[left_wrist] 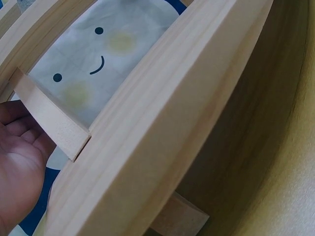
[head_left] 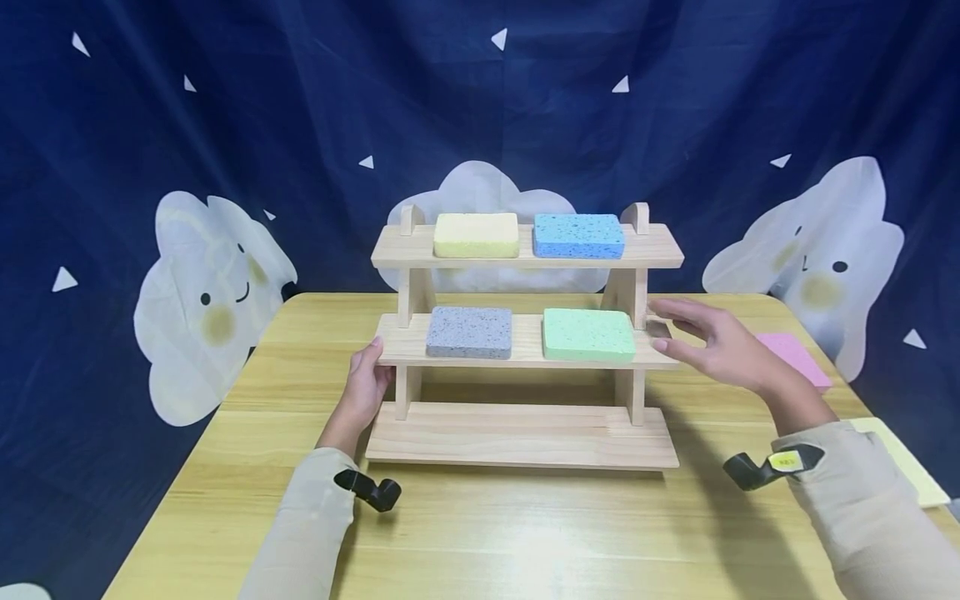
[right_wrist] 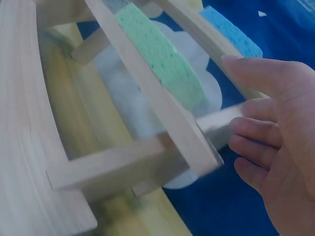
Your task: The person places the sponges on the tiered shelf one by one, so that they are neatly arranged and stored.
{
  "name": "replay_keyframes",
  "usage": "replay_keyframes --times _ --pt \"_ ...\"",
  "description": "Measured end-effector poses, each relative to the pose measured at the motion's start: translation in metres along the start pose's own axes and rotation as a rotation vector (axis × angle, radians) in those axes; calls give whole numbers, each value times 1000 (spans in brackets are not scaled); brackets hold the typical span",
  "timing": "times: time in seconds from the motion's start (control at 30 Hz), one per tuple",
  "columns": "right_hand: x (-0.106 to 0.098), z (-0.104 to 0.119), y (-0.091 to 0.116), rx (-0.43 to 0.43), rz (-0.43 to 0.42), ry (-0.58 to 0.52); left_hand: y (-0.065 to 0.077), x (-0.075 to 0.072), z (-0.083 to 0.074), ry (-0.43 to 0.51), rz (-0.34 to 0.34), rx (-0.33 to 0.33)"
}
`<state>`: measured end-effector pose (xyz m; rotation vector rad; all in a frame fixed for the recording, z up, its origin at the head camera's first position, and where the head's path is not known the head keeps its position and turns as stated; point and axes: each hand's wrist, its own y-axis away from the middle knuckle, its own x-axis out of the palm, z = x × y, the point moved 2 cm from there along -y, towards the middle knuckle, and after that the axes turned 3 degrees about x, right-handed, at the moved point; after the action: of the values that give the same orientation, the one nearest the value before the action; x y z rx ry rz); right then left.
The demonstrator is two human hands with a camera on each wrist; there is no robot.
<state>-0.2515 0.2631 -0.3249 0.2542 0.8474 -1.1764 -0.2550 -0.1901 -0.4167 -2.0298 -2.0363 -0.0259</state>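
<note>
A three-tier wooden display stand (head_left: pixel 517 435) faces me on the table. Its top tier carries a pale yellow sponge (head_left: pixel 476 237) and a blue sponge (head_left: pixel 578 237); the middle tier carries a grey sponge (head_left: pixel 469 332) and a green sponge (head_left: pixel 588 335). My left hand (head_left: pixel 363 387) grips the left end of the middle tier, thumb at the board's edge; in the left wrist view its fingers curl by an upright. At the opposite end, my right hand (head_left: pixel 716 343) is held with thumb and fingers apart, holding nothing. Whether it touches the wood I cannot tell.
On the wooden table (head_left: pixel 510 533), a flat pink piece (head_left: pixel 797 358) lies beyond my right wrist. A pale yellow sheet-like thing (head_left: pixel 911 467) is partly hidden by my right sleeve. A dark blue curtain (head_left: pixel 480 100) with cloud faces hangs behind the table.
</note>
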Motion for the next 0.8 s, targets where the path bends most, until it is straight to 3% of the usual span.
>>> replay_keyframes --times 0.27,0.5,0.8 --pt "-5 -23 21 160 -32 42 0 -1 0 -24 11 0" --pt "-7 -48 38 226 -58 53 1 0 -2 -14 0 -35" --pt "-7 -80 55 290 -125 82 0 1 -1 -16 -20 -22"
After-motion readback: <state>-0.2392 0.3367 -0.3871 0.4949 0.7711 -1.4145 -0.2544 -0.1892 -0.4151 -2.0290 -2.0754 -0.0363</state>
